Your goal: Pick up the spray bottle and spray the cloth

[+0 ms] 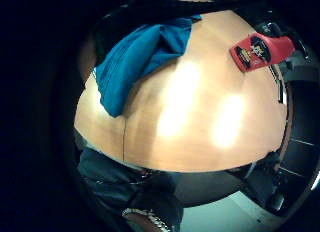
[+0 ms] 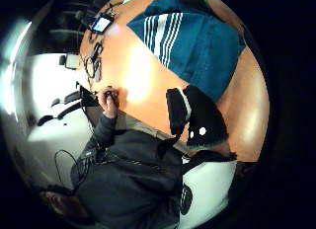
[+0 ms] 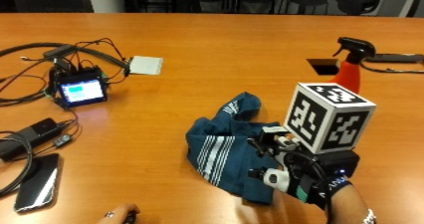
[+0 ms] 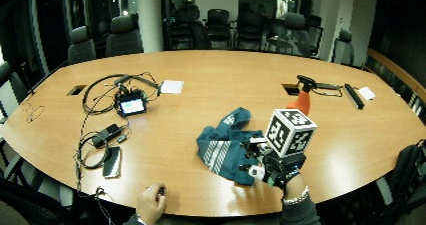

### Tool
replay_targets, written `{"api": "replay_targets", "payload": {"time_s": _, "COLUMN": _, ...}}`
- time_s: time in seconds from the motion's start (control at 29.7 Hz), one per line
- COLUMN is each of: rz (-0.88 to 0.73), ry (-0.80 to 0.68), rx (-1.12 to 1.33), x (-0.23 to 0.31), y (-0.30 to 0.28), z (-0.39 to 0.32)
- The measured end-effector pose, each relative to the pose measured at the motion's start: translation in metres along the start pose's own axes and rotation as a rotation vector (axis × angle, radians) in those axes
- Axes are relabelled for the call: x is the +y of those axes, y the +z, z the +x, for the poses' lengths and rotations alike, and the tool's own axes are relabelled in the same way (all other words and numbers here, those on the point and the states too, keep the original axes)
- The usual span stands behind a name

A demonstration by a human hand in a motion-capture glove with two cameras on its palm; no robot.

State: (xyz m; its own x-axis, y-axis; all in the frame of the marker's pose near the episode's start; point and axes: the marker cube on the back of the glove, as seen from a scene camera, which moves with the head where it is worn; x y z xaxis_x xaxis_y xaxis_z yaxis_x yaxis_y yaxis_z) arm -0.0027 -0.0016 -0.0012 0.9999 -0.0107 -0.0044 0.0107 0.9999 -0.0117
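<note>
Office chairs are ringing a broad oval wooden bench (image 3: 218, 45). On it the red spray bottle (image 3: 350, 67) is standing upright, long axis vertical, black nozzle pointing toward the person's left, probably parked there within reach. Well apart from it, the gloved right hand (image 3: 311, 176) is hovering just beside the crumpled teal striped cloth (image 3: 222, 149), nothing visibly in its hold; I cannot tell how far its fingers are opening. The cloth is lying bunched, presumably waiting as the spray target.
</note>
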Motion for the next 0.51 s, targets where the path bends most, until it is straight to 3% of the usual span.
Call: {"api": "replay_targets", "payload": {"time_s": 0.51, "rz": -0.038, "ry": -0.032, "rx": 0.019, "x": -0.015, "y": 0.001, "z": -0.010}}
